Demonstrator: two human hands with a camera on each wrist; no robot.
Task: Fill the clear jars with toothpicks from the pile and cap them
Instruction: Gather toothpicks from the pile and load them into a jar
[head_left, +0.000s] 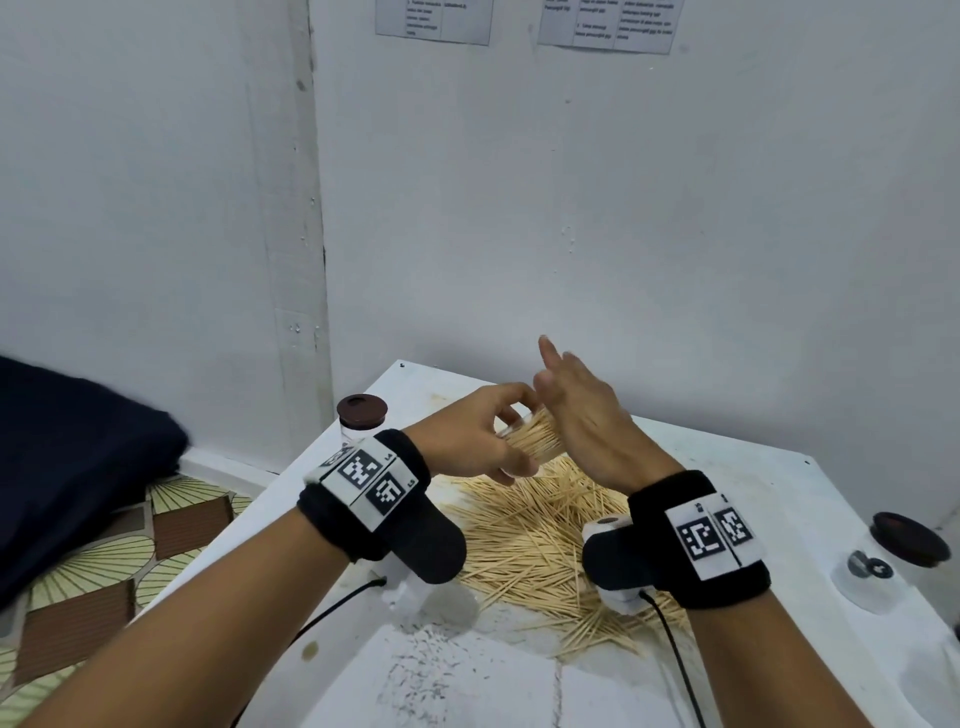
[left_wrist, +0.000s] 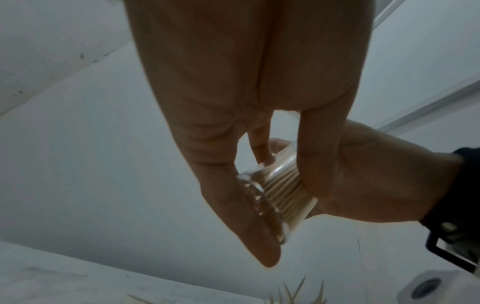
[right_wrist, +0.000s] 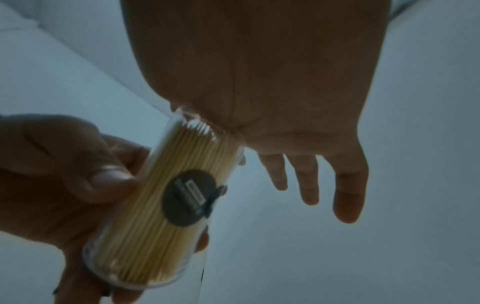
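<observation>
the small clear plastic jar packed with pale wooden toothpicks (head_left: 535, 439) is held in the air above the table, tilted nearly onto its side, over the loose pile of toothpicks (head_left: 540, 540) that spreads across the middle of the white table (head_left: 753, 467). it looks light and rigid, with smooth walls that could slip, and the packed sticks would likely spill if the open mouth dips; the safest hold seems to be round the barrel, away from the mouth. a round dark label (right_wrist: 188, 198) sits on its side.

the left hand (head_left: 467, 436) has fingers and thumb curled round the jar's barrel, gripping it from about 9 o'clock. the right hand (head_left: 576, 410) is spread flat, fingers straight and slightly apart, its palm pressed against the jar's mouth at about 3 o'clock, probably tamping the stick ends level; it grips nothing.

a second clear jar with a brown cap (head_left: 361, 415) stands at the table's 10 o'clock corner. a loose brown round cap (head_left: 909, 538) lies at 3 o'clock near the edge, likely meant for this jar.
</observation>
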